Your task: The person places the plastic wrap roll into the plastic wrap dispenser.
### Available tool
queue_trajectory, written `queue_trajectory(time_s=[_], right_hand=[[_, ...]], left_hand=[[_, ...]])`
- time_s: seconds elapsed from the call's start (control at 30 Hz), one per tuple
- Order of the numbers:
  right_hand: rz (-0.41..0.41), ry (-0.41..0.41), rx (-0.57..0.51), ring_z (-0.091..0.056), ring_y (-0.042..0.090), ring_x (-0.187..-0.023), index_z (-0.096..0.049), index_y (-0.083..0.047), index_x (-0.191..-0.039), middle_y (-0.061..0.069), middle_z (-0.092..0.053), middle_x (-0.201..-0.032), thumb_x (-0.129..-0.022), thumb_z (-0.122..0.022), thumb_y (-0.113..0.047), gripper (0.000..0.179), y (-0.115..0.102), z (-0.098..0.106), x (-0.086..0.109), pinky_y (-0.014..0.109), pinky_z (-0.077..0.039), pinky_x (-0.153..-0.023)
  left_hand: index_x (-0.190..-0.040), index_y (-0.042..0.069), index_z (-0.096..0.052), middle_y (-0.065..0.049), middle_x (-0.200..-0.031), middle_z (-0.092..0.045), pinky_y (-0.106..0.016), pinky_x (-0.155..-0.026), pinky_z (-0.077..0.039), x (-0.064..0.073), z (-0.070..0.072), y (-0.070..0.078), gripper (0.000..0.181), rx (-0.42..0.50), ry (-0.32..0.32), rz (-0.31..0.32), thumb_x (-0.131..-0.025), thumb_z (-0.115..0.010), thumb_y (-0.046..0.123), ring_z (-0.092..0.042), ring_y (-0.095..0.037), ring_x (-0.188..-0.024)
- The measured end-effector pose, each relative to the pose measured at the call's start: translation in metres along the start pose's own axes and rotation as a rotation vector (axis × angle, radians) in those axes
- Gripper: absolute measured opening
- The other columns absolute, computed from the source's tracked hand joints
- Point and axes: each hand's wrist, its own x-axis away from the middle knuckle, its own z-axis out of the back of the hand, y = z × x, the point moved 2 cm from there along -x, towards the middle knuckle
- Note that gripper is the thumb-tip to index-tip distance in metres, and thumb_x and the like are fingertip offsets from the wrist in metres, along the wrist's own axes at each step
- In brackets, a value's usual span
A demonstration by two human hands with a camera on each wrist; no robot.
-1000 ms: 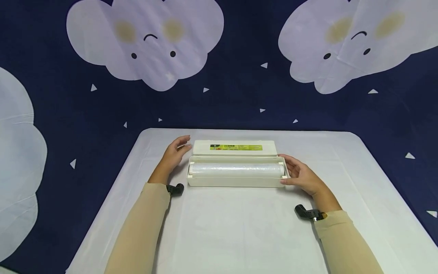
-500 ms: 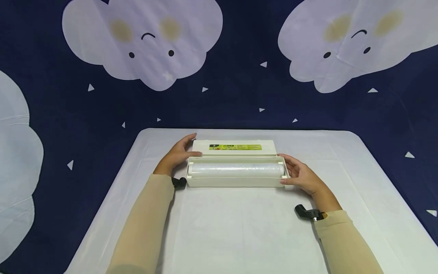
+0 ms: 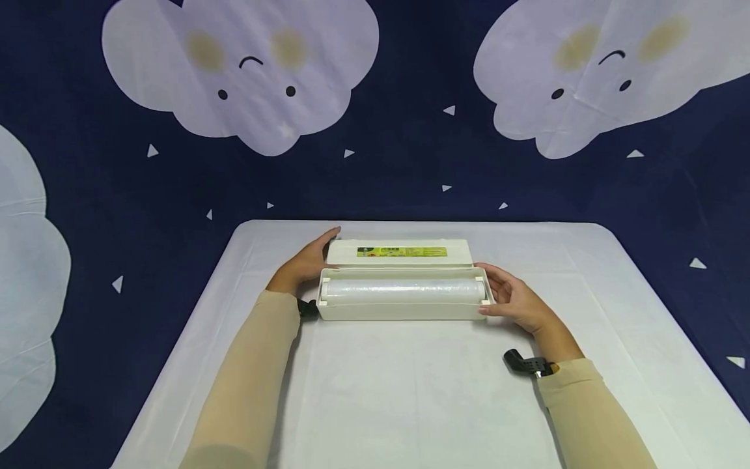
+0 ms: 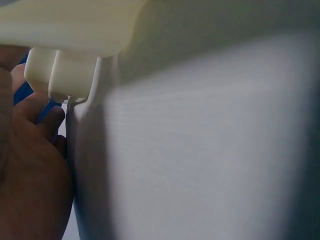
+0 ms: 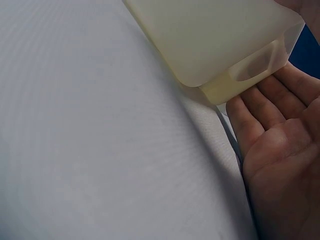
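A long cream cling film box (image 3: pixel 404 312) lies on the table with its lid folded open behind it. Inside rests a clear roll of cling film (image 3: pixel 404 289). My left hand (image 3: pixel 301 266) is at the left end of the lid (image 3: pixel 401 260), thumb along the near side and fingers at the far side. In the left wrist view, fingers (image 4: pixel 42 112) sit behind the lid's end (image 4: pixel 72 75). My right hand (image 3: pixel 521 305) grips the box's right end, thumb on the front corner, fingers behind. The right wrist view shows those fingers (image 5: pixel 260 107) against the end wall.
A white cloth covers the table (image 3: pixel 410 397). A yellow-green label (image 3: pixel 402 252) is on the lid. Black wrist cameras (image 3: pixel 524 362) are strapped below both hands. Behind the table hangs a dark blue curtain (image 3: pixel 404 182) with cloud prints.
My left hand has moved right and closed in on the lid's left end, its thumb slipping in at the lid's near edge. The right hand and the box have stayed put.
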Motion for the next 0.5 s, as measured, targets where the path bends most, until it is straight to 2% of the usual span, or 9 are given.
queue_trajectory(time_s=[0.1,0.3,0.5], right_hand=[[-0.001,-0.001,-0.006,-0.051,0.017,-0.139,-0.030,0.010,-0.159,0.019,-0.042,-0.159,-0.075,-0.080,0.023,0.098,0.001,-0.001,0.000,0.032,-0.052,-0.105],[-0.004,-0.006,-0.006,-0.050,0.017,-0.140,-0.030,0.009,-0.159,0.020,-0.041,-0.160,-0.075,-0.080,0.023,0.098,0.001,-0.003,0.000,0.032,-0.051,-0.106],[0.010,0.001,-0.012,-0.051,0.018,-0.139,-0.029,0.011,-0.159,0.020,-0.041,-0.160,-0.075,-0.079,0.025,0.099,0.000,-0.001,0.000,0.031,-0.052,-0.105]], left_hand=[[-0.170,0.018,-0.020,-0.009,-0.173,-0.021,-0.052,-0.127,-0.013,-0.001,0.000,-0.001,0.123,-0.014,-0.003,0.000,-0.075,-0.098,0.017,-0.015,-0.031,-0.158],[-0.170,0.020,-0.023,-0.008,-0.171,-0.026,-0.052,-0.126,-0.018,-0.006,-0.003,-0.007,0.122,0.039,-0.031,-0.007,-0.074,-0.099,0.018,-0.023,-0.030,-0.155],[-0.167,0.019,-0.032,-0.007,-0.166,-0.037,-0.052,-0.125,-0.023,-0.012,-0.006,-0.008,0.111,-0.020,-0.012,-0.029,-0.077,-0.097,0.021,-0.031,-0.030,-0.152]])
